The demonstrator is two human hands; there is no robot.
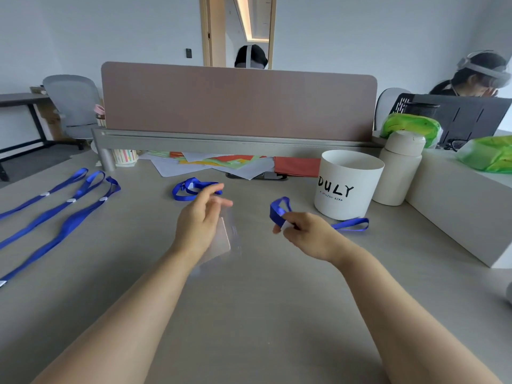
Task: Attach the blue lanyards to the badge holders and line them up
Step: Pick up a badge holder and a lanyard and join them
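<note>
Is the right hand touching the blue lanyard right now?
Touching. The head view shows the right hand pinching the blue lanyard, with its loop rising above the fingers and its tail trailing out behind the hand.

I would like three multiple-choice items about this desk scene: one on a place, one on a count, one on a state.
1. Where is the white tub marked DULY?
A. right of the right hand
B. left of the laid-out lanyards
C. under the left hand

2. How many lanyards lie stretched out in a row at the left?
A. one
B. three
C. six

3. What is the right hand doing?
A. resting open
B. pinching a blue lanyard
C. lifting the bottle

Answers:
1 A: the tub stands right of the right hand.
2 B: three strips lie side by side.
3 B: the blue lanyard loops from its grip.
</note>
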